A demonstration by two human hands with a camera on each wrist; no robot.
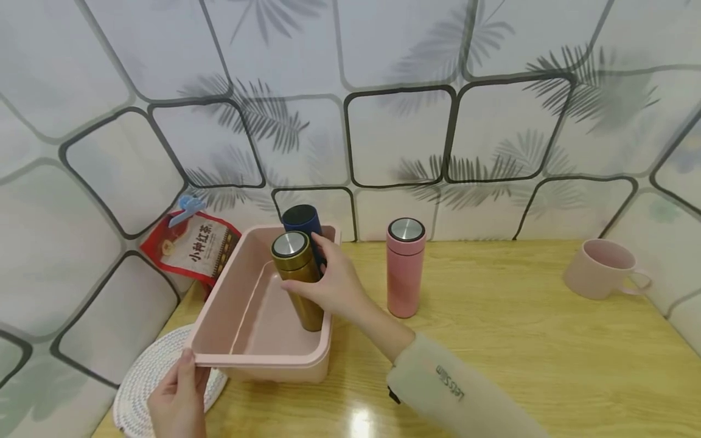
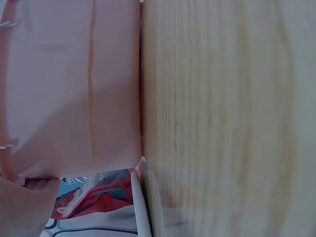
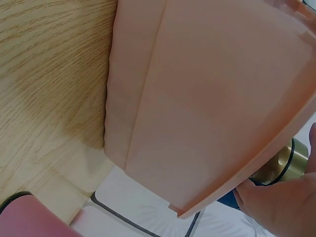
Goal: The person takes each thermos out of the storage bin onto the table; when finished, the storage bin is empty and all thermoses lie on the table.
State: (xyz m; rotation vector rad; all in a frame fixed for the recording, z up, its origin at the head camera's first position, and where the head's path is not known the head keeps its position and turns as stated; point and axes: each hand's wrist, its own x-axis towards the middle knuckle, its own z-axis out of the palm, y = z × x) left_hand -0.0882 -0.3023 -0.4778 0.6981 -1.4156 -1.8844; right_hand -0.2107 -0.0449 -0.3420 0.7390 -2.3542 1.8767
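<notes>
A pink plastic bin (image 1: 263,360) stands on the wooden table against the wall. My left hand (image 1: 177,395) pinches its near left corner at the rim, thumb on top. Inside the bin, a gold thermos (image 1: 306,307) with a silver-topped lid leans against the right wall, and my right hand (image 1: 334,280) grips its upper part between thumb and fingers. Behind it a dark blue thermos (image 1: 301,218) stands in the far right corner, partly hidden by the gold one. In the right wrist view the bin's side wall (image 3: 212,98) hides most of the gold thermos (image 3: 291,163).
A pink thermos (image 1: 405,274) stands upright right of the bin. Farther right is a pink mug (image 1: 597,271). A red tea bag (image 1: 191,246) with a blue clip (image 1: 188,208) leans at the left wall, and a round woven mat (image 1: 139,377) lies partly under the bin.
</notes>
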